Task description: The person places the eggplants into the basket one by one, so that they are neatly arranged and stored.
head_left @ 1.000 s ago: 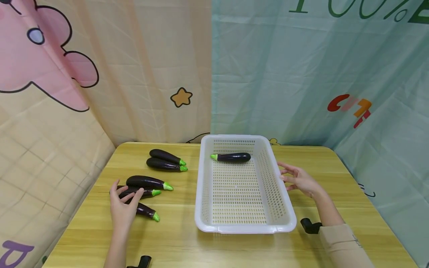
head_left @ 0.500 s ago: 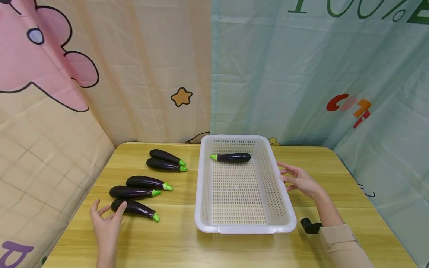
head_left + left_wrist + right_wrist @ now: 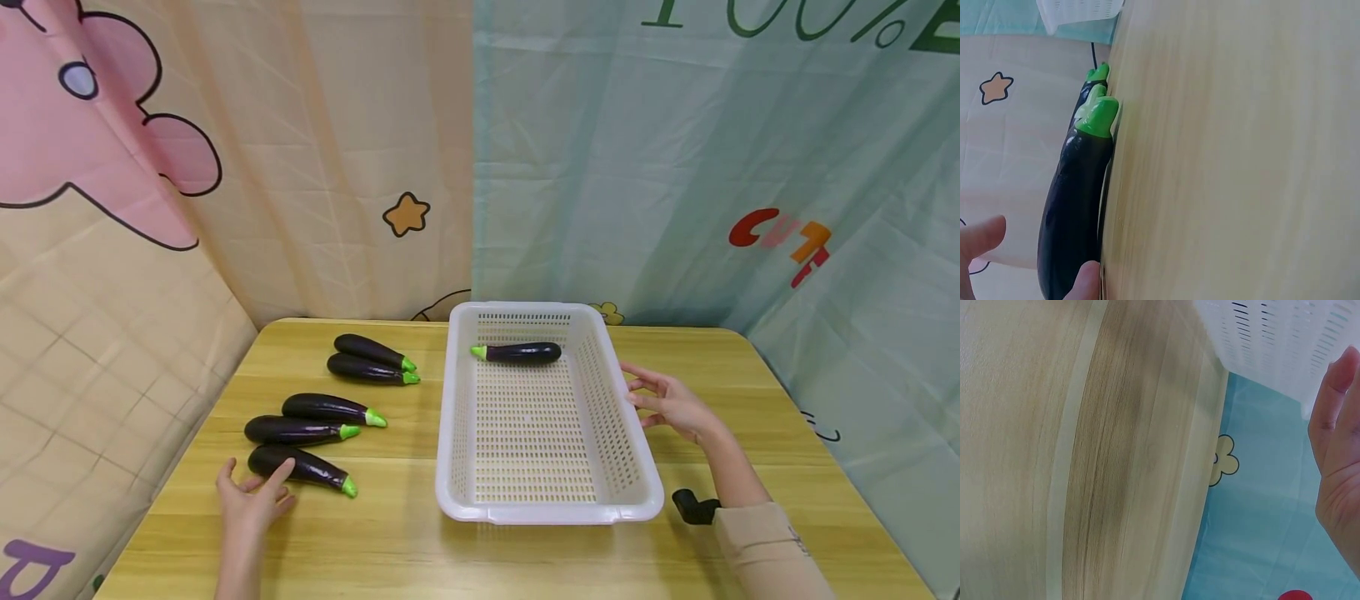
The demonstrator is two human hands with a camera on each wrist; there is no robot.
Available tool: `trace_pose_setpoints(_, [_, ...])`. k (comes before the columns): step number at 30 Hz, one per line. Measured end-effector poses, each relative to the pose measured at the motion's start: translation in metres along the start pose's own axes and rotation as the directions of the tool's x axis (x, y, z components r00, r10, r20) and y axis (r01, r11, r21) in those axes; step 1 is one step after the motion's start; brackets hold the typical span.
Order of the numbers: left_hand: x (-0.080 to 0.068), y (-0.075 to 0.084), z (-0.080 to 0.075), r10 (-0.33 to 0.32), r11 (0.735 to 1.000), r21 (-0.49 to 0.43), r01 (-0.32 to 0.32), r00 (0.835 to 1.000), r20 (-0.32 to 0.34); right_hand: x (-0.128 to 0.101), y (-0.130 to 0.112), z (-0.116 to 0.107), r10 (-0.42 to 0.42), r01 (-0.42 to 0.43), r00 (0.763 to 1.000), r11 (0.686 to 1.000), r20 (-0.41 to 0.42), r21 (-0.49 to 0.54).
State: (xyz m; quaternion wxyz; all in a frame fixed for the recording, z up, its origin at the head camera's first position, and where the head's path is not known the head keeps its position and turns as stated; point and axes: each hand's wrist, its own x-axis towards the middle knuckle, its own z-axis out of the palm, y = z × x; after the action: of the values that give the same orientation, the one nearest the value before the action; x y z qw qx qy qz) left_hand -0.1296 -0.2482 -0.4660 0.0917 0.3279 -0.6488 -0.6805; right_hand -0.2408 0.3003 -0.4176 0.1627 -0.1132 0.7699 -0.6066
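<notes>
My left hand [image 3: 251,506] is at the blunt end of the nearest dark purple eggplant [image 3: 300,467] with a green stem. Its thumb and fingers are spread apart, and one fingertip overlaps the eggplant in the head view. In the left wrist view, a fingertip [image 3: 1087,280] lies in front of the lower part of that eggplant [image 3: 1072,206]. My right hand [image 3: 672,408] has its fingertips at the right side wall of a white perforated plastic basket [image 3: 550,514], fingers loosely extended. Inside the basket, one eggplant [image 3: 522,353] lies crosswise near the far end.
Behind the nearest eggplant lie a second [image 3: 296,431] and a third [image 3: 326,407]. Two more, an upper one [image 3: 367,349] and a lower one [image 3: 366,369], lie side by side farther back. The wooden table [image 3: 405,550] ends at a printed curtain [image 3: 360,167].
My left hand has moved from over the second eggplant toward the near left, then slightly right to the nearest eggplant. The eggplants, basket and right hand stay put.
</notes>
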Motion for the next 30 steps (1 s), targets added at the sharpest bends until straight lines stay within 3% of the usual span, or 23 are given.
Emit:
trace_pose_setpoints(12, [0.003, 0.004, 0.002, -0.073, 0.997, -0.021, 0.074, 0.997, 0.032, 0.000, 0.005, -0.003, -0.056, 0.056, 0.998, 0.998, 0.028, 0.016])
trace_pose_setpoints(19, [0.007, 0.003, 0.000, -0.102, 0.995, 0.000, 0.103, 0.991, 0.085, -0.001, 0.001, 0.000, 0.001, -0.001, 1.000, 1.000, -0.007, -0.002])
trace_pose_setpoints(30, [0.011, 0.003, 0.003, -0.107, 0.994, 0.018, 0.105, 0.991, 0.082, -0.001, 0.000, 0.001, -0.003, 0.003, 1.000, 1.000, 0.000, -0.009])
